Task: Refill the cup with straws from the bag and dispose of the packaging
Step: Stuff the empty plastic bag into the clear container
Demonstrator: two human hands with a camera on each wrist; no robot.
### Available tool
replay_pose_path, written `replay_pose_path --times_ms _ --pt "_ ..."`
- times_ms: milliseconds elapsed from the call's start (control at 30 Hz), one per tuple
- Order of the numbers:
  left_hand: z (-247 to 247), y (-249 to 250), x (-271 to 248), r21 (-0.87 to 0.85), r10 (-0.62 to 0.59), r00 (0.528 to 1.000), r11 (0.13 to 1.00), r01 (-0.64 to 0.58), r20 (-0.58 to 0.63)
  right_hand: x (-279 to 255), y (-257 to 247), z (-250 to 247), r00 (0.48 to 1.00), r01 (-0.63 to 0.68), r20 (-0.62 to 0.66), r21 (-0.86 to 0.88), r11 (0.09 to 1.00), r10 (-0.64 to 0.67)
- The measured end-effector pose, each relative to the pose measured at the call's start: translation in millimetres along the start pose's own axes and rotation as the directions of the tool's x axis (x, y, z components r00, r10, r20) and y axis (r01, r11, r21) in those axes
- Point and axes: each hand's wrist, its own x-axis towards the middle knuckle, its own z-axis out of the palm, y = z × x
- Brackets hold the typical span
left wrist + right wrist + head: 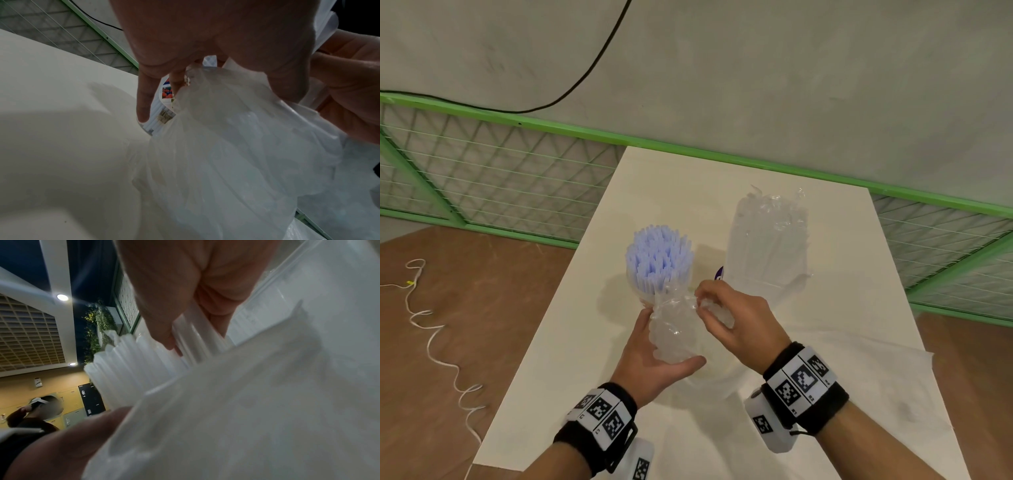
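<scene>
A clear cup point(643, 291) packed with pale blue-white straws point(659, 260) stands upright mid-table. Just in front of it my left hand point(667, 342) grips a crumpled clear plastic bag point(674, 329), thumb underneath and fingers behind. In the left wrist view the bag point(236, 146) fills the palm, and the cup's printed label point(164, 97) shows beside my little finger. My right hand point(709, 305) pinches at the bag's top. The right wrist view shows its fingers point(164, 324) curled round a few white straws point(193, 344), with the straw bundle point(127, 366) below.
A second clear bag of straws point(767, 246) sits on the white table point(825, 325) behind my right hand, a purple label point(719, 274) at its base. A green mesh fence point(517, 178) runs behind. A white cord point(431, 325) lies on the brown floor.
</scene>
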Motion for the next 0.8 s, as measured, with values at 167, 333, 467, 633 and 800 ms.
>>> replay_pose_path --times_ms 167,333,467,633,800 --pt "1.2 1.9 0.0 -0.012 0.001 1.0 1.0 -0.001 -0.005 -0.8 12.8 -8.4 0.993 0.106 -0.043 -0.053 0.993 -0.109" --pt "2.5 3.2 -0.1 -0.014 0.002 1.0 1.0 -0.002 -0.004 -2.3 13.4 -15.5 0.995 0.049 0.084 -0.009 0.999 -0.048" --pt "3.3 7.2 -0.4 -0.027 -0.009 1.0 1.0 0.009 -0.008 -5.0 13.6 -14.6 0.999 0.032 -0.002 -0.014 0.999 -0.032" --pt "2.8 9.0 -1.4 -0.044 -0.023 1.0 0.999 0.023 -0.002 -3.8 21.7 -17.2 0.992 0.034 -0.12 -0.082 0.996 -0.044" --pt "2.6 9.8 -1.8 -0.057 -0.036 0.999 0.998 0.036 -0.003 14.0 -0.2 -59.7 0.95 0.053 -0.303 -0.086 0.995 -0.077"
